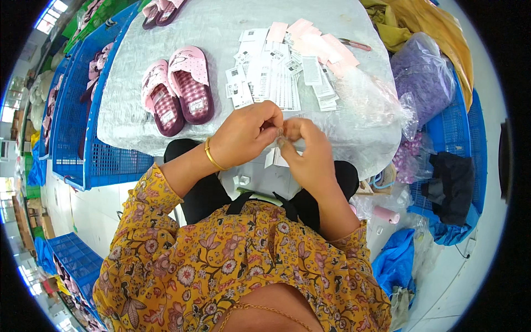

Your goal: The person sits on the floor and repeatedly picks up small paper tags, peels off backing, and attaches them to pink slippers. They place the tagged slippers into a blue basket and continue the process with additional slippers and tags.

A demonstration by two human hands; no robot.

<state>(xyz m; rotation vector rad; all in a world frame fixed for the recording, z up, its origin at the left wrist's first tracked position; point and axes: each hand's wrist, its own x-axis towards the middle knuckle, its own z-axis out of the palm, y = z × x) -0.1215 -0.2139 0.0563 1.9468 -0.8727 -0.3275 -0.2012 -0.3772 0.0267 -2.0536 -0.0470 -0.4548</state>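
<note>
My left hand [249, 133] and my right hand [306, 145] meet above the table's near edge. Their thumbs and fingertips pinch together at one spot, on something too small and hidden to make out. Just below the fingers shows a white card or small box [275, 158]; whether it hangs from them cannot be told. Beyond my left hand, a pair of pink slippers, one left [162, 97] and one right [191, 83], lies on the table, with checked insoles and dark soles. Past my fingers spread many white printed tags [271, 72] in overlapping piles.
Pink cards [315, 41] and thread snips [355, 44] lie at the table's [221, 33] far right, clear plastic bags [370, 99] nearer. More slippers [161, 11] sit at the far left edge. Blue crates [105, 110] stand left; a purple bundle in plastic [423, 77] bulges beside the right edge.
</note>
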